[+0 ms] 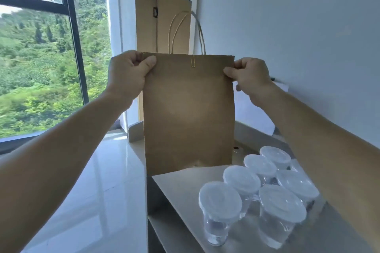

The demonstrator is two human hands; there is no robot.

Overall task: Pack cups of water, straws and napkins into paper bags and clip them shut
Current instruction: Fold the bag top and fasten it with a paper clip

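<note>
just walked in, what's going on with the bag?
A person holds a brown paper bag with twisted handles upright, left hand and right hand each pinching a top corner. A gold paper clip sits on its top edge. Six clear lidded cups of water stand on the steel table.

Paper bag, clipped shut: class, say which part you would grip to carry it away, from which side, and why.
Best grip the cord handles from above. They stand upright as open loops over the mouth of the paper bag, which the paper clip holds flat; the left hand and right hand only pinch its top corners.
</note>
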